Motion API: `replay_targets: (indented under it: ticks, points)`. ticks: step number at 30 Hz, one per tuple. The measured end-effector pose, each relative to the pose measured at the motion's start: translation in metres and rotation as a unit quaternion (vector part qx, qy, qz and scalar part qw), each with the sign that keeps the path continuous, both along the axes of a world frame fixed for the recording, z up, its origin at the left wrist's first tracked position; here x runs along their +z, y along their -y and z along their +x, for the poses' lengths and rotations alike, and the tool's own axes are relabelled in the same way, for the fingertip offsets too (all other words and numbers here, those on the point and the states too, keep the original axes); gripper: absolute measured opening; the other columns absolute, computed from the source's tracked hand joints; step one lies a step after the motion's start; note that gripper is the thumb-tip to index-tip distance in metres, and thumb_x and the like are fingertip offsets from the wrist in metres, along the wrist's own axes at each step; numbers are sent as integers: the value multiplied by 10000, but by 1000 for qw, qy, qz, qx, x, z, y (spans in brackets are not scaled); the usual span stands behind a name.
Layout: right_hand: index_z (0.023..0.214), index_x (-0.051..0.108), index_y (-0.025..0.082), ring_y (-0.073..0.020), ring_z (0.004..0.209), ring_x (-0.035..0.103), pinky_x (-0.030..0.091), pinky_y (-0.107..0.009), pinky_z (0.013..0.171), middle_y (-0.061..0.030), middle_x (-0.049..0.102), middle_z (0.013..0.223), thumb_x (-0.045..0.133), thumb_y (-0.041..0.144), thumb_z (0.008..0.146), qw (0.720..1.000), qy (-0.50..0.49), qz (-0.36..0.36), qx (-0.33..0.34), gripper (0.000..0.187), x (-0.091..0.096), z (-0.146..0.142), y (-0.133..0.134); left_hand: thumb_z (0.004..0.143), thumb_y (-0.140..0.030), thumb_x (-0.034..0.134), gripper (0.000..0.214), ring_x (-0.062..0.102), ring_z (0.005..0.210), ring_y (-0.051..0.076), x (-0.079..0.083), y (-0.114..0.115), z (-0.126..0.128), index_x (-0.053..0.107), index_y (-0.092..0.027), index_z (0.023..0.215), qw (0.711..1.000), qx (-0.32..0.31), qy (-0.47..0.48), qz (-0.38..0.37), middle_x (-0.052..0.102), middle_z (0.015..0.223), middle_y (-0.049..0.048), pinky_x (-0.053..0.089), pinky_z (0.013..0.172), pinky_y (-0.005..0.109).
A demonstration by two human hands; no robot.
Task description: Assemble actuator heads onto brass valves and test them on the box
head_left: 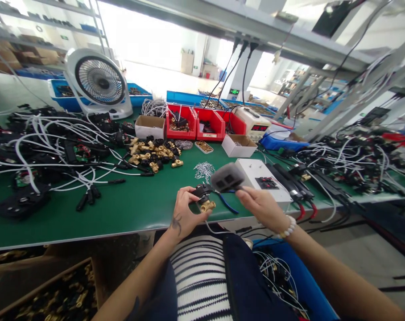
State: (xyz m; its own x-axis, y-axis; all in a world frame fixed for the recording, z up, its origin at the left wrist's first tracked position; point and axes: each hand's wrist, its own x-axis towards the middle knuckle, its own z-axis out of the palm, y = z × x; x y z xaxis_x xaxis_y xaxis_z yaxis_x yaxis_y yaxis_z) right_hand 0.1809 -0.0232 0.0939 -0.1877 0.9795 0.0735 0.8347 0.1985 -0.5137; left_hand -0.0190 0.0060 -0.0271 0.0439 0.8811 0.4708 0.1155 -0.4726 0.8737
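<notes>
My left hand (185, 213) is closed around a brass valve (208, 206) with a black plastic body on top, low over the front of the green bench. A white cable hangs below it toward my lap. My right hand (263, 208) grips a dark plastic cover (227, 177), blurred, with rectangular recesses on the side facing me. The cover is beside the valve's black top; whether they touch I cannot tell. Just behind the hands lies a small heap of thin silvery pieces (204, 170). A blue-handled tool (228, 204) lies partly hidden between the hands.
Brass valves (152, 154) are piled behind left, near black units with white cables (55, 142). Red bins (180, 129), a white fan (98, 84) and a power supply (254, 122) stand at the back. A white switch box (256, 171) is right; a blue crate (309, 276) sits below.
</notes>
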Motion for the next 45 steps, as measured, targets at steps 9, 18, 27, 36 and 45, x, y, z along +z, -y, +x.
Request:
replay_targets:
  ticks: [9, 18, 27, 36, 45]
  points:
    - [585, 376, 223, -123, 475, 331, 224, -271, 498, 26, 353, 502, 289, 788, 858, 999, 3, -45, 14, 634, -1, -5, 0, 641, -296, 799, 340, 560, 1100, 279, 1, 1, -2, 538, -193, 832, 1000, 0, 2, -13, 539, 1119, 108, 548, 847, 459]
    - [560, 387, 215, -128, 489, 377, 235, -268, 496, 19, 378, 506, 321, 815, 834, 997, -27, -69, 23, 663, -3, -7, -3, 660, -316, 786, 306, 562, 1092, 268, 4, 2, -1, 551, -191, 812, 1000, 4, -11, -8, 540, 1103, 100, 553, 821, 427]
    - [525, 387, 212, -124, 477, 356, 228, -264, 491, 20, 370, 486, 332, 846, 808, 995, -39, -84, 44, 697, -11, -9, 0, 640, -326, 800, 326, 567, 1093, 279, 2, 1, 0, 546, -184, 788, 1000, 5, -17, -12, 543, 1106, 114, 558, 828, 442]
    - [559, 414, 218, -137, 474, 383, 243, -270, 486, 14, 389, 490, 334, 813, 835, 997, -34, -58, 22, 661, -6, -5, 1, 638, -298, 797, 315, 558, 1098, 271, 5, 2, 1, 558, -184, 808, 1000, 8, -12, -10, 542, 1114, 106, 554, 820, 421]
    - [550, 435, 205, -131, 481, 385, 243, -262, 490, 19, 397, 495, 368, 724, 887, 996, -59, -58, 27, 622, -14, -3, -3, 632, -287, 798, 325, 566, 1091, 266, 4, 2, 2, 547, -187, 812, 1000, 13, -11, -2, 538, 1111, 104, 567, 806, 409]
